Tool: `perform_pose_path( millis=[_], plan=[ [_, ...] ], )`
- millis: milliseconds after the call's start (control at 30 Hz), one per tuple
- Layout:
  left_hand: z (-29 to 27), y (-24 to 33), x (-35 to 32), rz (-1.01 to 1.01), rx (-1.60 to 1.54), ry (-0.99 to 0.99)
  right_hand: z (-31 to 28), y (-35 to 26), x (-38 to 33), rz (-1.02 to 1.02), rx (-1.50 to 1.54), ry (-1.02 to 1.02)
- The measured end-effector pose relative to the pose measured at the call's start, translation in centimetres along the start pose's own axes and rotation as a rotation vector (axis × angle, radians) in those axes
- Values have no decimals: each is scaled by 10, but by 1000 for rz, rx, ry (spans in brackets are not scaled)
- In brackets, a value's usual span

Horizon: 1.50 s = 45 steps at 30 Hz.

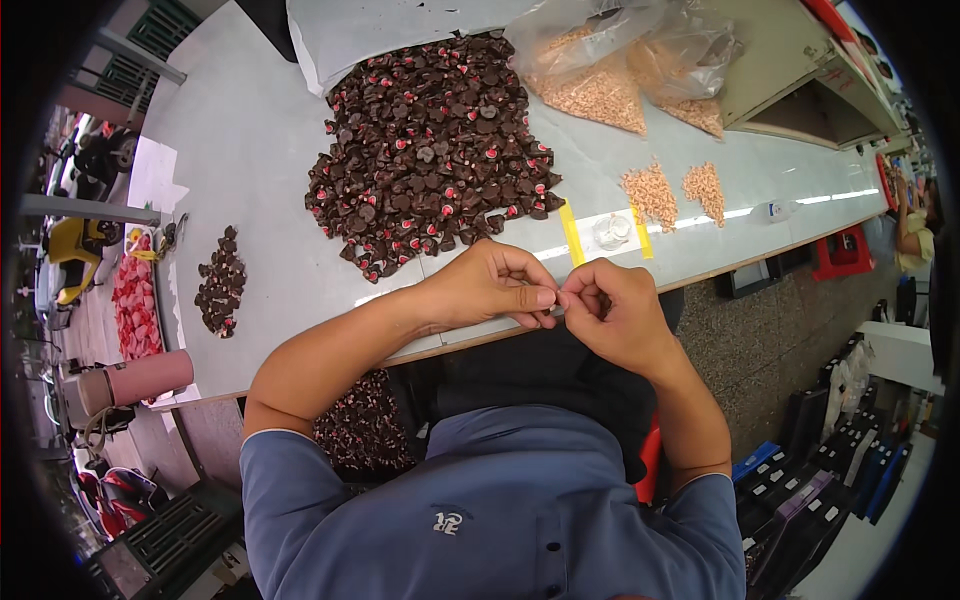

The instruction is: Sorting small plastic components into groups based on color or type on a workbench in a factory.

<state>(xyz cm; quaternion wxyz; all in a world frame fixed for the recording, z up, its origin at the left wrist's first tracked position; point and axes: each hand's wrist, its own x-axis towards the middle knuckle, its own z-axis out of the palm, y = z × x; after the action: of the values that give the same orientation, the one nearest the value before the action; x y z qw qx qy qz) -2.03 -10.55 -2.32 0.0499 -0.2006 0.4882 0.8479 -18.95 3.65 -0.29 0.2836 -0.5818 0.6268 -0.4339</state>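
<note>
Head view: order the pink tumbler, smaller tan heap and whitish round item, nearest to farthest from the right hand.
From the right hand:
1. Whitish round item, just ahead, between yellow tape strips.
2. Smaller tan heap, ahead and rightward.
3. Pink tumbler, far left.

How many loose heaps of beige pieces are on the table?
2: a larger heap near the yellow strips, and a smaller heap to its right, both outside the clear bags. More might hide behind the bags.
</note>
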Motion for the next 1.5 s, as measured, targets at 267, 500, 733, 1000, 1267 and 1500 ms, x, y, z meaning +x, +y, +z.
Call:
perform_pose_path(
  millis=[267, 500, 733, 1000, 1267, 1500],
  plan=[
    [-1, 1, -1, -2, 15, -5, 3, 0, -1, 20, 17, -21],
    [-1, 1, -2, 11, 13, -12, 3, 2, -1, -21, 51, -21],
    [2, 4, -1, -18, 29, -3, -5, 7, 0, -174, -68, -38],
    [1, 1, 0, 25, 43, 21, -56, -6, 19, -230, -507, -4],
    [-3, -1, -1, 38, 84, 4, -71, -6, 41, -234, -882, -101],
    [-3, -3, 0, 61, 65, -5, -70, -5, 44, -181, -947, -172]
  ],
)
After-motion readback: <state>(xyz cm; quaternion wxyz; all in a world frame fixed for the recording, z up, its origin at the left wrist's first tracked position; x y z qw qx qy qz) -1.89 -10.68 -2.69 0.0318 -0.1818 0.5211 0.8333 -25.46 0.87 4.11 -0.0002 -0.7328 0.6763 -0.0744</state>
